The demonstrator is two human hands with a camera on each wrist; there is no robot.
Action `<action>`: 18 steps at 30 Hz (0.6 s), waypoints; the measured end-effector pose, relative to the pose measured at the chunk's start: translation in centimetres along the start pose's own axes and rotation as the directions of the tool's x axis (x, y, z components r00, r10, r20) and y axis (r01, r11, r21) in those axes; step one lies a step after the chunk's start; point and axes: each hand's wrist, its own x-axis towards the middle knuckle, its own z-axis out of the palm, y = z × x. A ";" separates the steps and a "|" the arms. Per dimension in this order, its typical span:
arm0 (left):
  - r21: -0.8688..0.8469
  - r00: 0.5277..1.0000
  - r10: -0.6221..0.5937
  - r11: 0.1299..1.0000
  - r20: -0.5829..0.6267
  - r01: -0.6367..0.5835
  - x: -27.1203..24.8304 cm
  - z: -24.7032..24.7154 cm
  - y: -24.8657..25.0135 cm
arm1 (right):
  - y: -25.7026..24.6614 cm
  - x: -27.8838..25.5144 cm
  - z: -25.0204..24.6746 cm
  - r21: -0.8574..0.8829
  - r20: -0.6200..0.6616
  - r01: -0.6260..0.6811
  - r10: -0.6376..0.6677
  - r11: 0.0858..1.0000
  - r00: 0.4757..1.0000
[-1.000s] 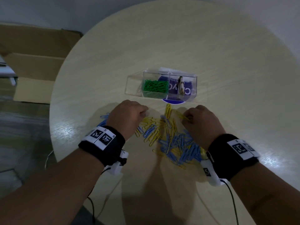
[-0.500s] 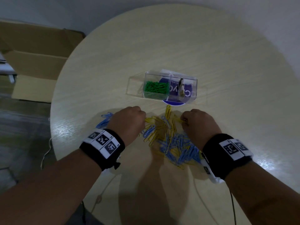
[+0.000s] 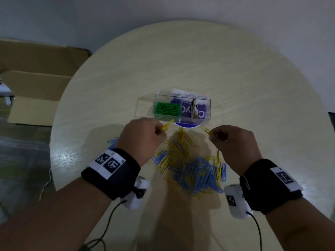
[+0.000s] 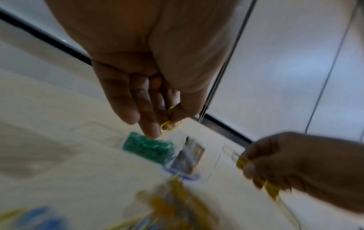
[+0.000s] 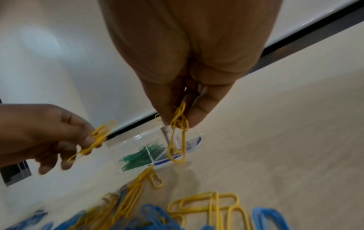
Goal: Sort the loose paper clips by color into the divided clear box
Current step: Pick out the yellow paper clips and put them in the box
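Left hand (image 3: 143, 140): fingers pinch yellow clips (image 3: 165, 126). Right hand (image 3: 233, 144): fingers pinch linked yellow clips (image 5: 178, 135). Clear box (image 3: 182, 98), green clips (image 3: 167, 109) inside, just beyond both fingertips; mixed pile (image 3: 190, 165) on tabletop (image 3: 253, 87) below.

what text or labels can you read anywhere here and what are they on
"C", "Y", "O": large white letters, upside down, on the blue card under the clear box; a strip in the box hides the middle, so the whole word cannot be read.
Small white line along the card's top: too small to read.
Left wristband tag and right wristband tag: black-and-white code squares, no words.
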 end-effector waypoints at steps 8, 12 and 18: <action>-0.164 0.997 -0.075 0.984 -0.008 0.072 7.0 1.5 4.5 | 0.3 0.3 -2.0 0.033 -0.050 -0.049 0.051 0.998 0.997; -0.265 0.995 -0.095 0.959 0.023 0.098 7.7 2.3 4.6 | -0.2 0.9 -2.6 0.036 -0.070 -0.045 0.047 0.998 0.996; -0.406 0.969 -0.188 0.908 -0.163 0.108 5.0 1.3 2.4 | -3.0 4.6 -2.2 0.157 -0.161 0.011 0.015 0.988 0.987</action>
